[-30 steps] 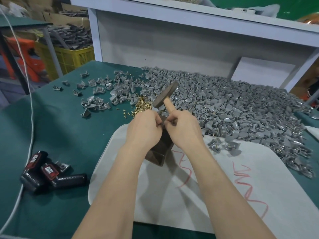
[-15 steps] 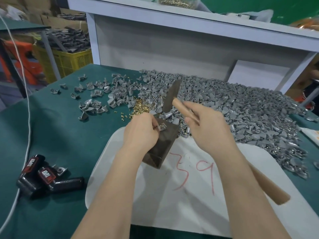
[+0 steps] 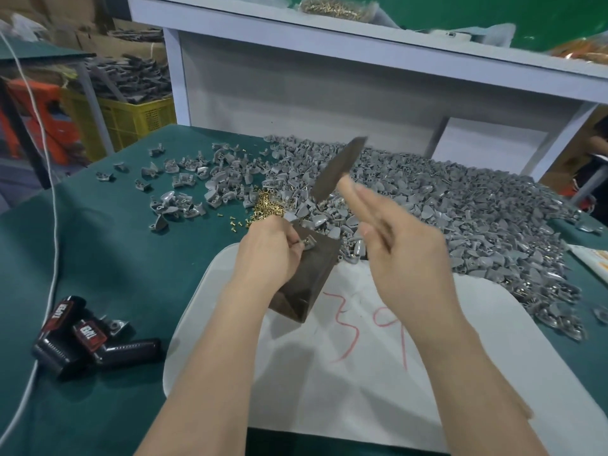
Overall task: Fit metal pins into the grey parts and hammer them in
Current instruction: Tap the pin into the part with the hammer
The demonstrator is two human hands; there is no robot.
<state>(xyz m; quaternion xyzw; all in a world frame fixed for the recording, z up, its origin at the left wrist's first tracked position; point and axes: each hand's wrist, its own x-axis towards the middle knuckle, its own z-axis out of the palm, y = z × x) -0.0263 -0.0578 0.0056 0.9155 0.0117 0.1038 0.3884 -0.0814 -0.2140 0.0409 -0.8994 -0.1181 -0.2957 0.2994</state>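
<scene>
While a grey part (image 3: 309, 246) is pinched on top of the dark block (image 3: 306, 284) by the left hand (image 3: 267, 255), the hammer (image 3: 339, 169) is gripped by the right hand (image 3: 404, 258) and held up, kinda blurry, above it, with brass pins (image 3: 266, 207) heaped just behind on the worktop (image 3: 98, 258).

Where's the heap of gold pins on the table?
In the head view, the heap of gold pins lies left of centre, just beyond the left hand, at the left edge of the grey parts pile.
</scene>
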